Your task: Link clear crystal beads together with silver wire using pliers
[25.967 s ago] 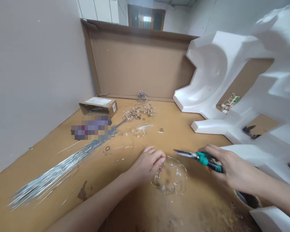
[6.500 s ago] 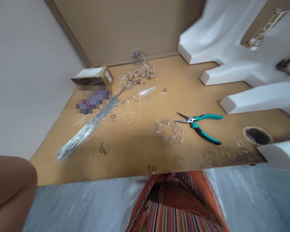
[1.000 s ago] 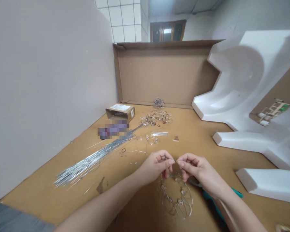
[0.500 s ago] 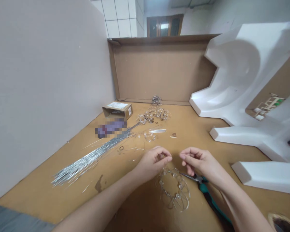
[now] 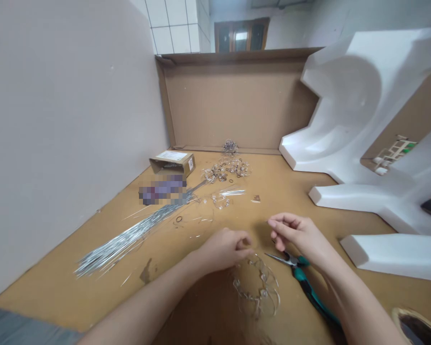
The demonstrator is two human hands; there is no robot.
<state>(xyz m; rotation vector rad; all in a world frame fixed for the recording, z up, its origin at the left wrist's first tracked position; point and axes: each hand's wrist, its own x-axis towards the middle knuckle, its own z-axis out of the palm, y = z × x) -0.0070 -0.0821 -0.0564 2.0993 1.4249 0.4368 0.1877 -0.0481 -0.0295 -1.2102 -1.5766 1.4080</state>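
Observation:
A ring of looped silver wire with clear beads [image 5: 263, 292] lies in front of me. My left hand [image 5: 228, 247] is closed at its upper left edge, thumb and index finger pinched on the wire; the exact contact is partly hidden. My right hand [image 5: 292, 230] hovers to the right with thumb and index finger pressed together. Something tiny and dark may show at its fingertips, too small to name. Below that hand rest long-nose pliers [image 5: 311, 290] with green and black handles, their jaws pointing left toward the ring.
A bundle of straight silver wires [image 5: 129, 235] lies at left, near a small cardboard box [image 5: 172, 164] and a blurred purple object [image 5: 163, 189]. Beaded wire pieces [image 5: 230, 168] lie farther back. White foam blocks [image 5: 345, 115] stand at right, a cardboard panel [image 5: 237, 100] behind.
My left hand has come down from near the right hand to the ring's upper edge. The ring has shifted slightly. The right hand stays nearly in place, and the pliers' jaws show more.

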